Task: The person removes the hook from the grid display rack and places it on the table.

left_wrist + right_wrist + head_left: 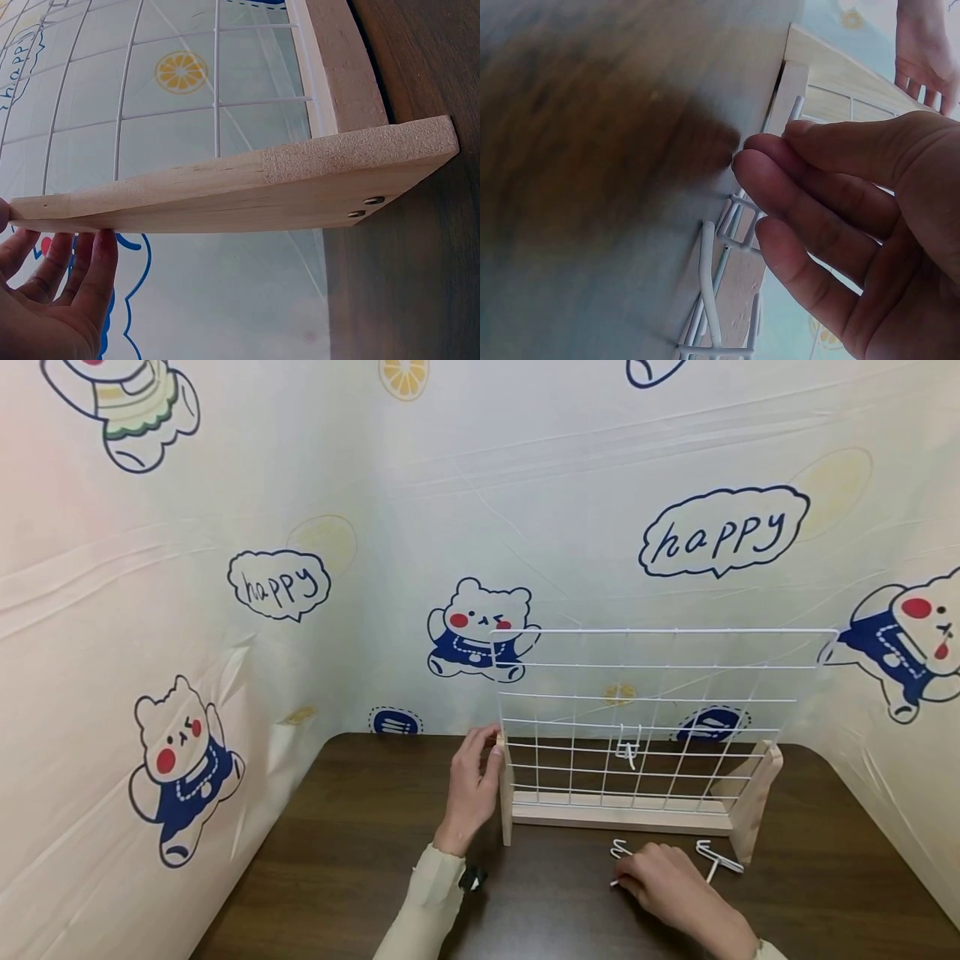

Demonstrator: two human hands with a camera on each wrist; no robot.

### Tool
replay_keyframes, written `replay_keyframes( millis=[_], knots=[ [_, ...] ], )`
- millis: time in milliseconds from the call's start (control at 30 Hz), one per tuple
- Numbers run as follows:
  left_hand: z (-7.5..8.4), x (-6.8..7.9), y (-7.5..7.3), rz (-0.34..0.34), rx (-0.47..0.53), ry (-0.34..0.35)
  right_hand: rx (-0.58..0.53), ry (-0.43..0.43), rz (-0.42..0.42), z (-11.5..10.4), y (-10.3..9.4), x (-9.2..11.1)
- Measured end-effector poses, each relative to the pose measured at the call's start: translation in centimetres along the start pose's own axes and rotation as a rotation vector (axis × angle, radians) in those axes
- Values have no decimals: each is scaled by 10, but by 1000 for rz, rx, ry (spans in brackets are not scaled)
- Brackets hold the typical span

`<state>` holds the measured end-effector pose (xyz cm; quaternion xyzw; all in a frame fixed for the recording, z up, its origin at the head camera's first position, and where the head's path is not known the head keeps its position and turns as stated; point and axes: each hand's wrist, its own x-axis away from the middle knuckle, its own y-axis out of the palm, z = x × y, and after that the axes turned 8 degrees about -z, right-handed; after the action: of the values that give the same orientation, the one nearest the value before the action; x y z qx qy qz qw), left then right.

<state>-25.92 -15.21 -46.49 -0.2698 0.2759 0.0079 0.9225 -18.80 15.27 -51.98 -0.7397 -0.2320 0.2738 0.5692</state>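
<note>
A white wire grid (663,631) stands upright in a wooden base (622,818) with side panels at both ends. My left hand (471,785) grips the upper end of the left side panel (225,195), thumb on one face and fingertips against the other. Low over the table in front of the base, my right hand (667,881) pinches a white wire hook (619,849) between thumb and fingers. The hook's rod tip (798,106) pokes out past the thumb, and the fingers hide its middle. Beside that hand, a second white hook (718,858) lies on the table.
Another white hook (628,750) hangs on the middle of the grid. The right side panel (757,802) stands just behind the loose hook. Printed cloth (360,635) surrounds the dark wooden table (337,860) at the back and sides.
</note>
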Motion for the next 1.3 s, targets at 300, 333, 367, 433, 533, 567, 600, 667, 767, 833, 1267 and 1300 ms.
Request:
replay_keyframes(
  millis=[300,333,367,433,533,567,600,667,767,833,1267,1300],
  knots=[
    [-2,0,1,-1,-1,-12,3,3,2,0,1,0],
    [-2,0,1,1,-2,-11,3,3,4,0,1,0],
    [-2,0,1,2,-3,-9,5,3,8,0,1,0],
    [-1,0,1,4,-6,-6,8,0,16,1,1,0],
    [-1,-1,1,-2,-6,-8,6,-5,19,0,1,1],
    [-1,-1,1,-4,-5,-9,7,-6,21,0,2,1],
    [-1,-1,1,-5,-5,-10,8,-8,24,0,2,1],
    [0,-1,1,-7,-2,-12,11,-9,27,0,2,1],
    [0,0,1,-4,-4,-10,23,-10,35,0,2,1],
    [0,0,0,-4,-4,-14,25,-9,36,0,2,1],
    [0,0,0,-6,-2,-19,-66,-17,-3,-3,-4,-1],
    [1,0,0,-7,-1,-21,-63,-20,12,-3,-5,-1]
  ],
)
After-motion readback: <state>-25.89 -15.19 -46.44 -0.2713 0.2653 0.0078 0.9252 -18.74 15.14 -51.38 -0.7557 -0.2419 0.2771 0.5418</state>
